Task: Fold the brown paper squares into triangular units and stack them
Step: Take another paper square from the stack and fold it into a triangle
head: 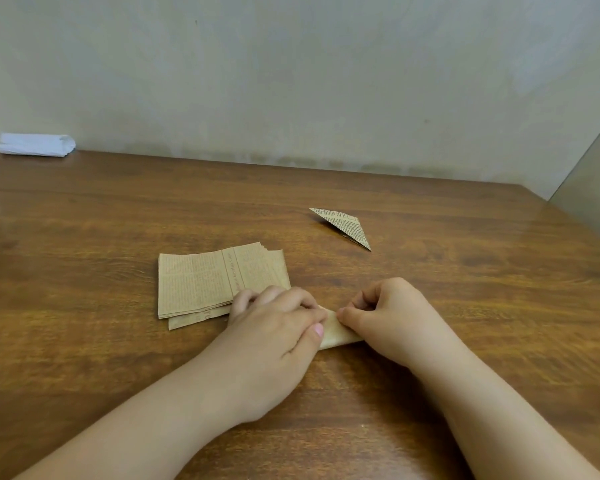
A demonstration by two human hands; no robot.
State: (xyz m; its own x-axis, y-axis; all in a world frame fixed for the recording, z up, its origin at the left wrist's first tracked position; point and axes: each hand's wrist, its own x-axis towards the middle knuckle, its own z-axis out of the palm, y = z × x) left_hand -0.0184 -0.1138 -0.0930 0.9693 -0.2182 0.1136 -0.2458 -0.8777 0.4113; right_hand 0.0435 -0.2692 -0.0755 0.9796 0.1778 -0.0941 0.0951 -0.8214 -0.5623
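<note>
Both hands are down on the wooden worktop (84,244), working one brown paper piece (336,332) between them. The left hand (278,336) lies over its left part, fingers (305,303) curled, thumb pressing the paper's edge. The right hand (392,318) pinches the paper's right side, fingertips bent onto it. Just left of the hands sits the stack of brown paper squares (205,278), printed like newsprint, slightly fanned, the left hand overlapping its near right corner. Farther back and right lies one folded triangular unit (345,225), well apart from the stack. Far left, against the wall (291,81), rests a white folded bundle (35,144)
</note>
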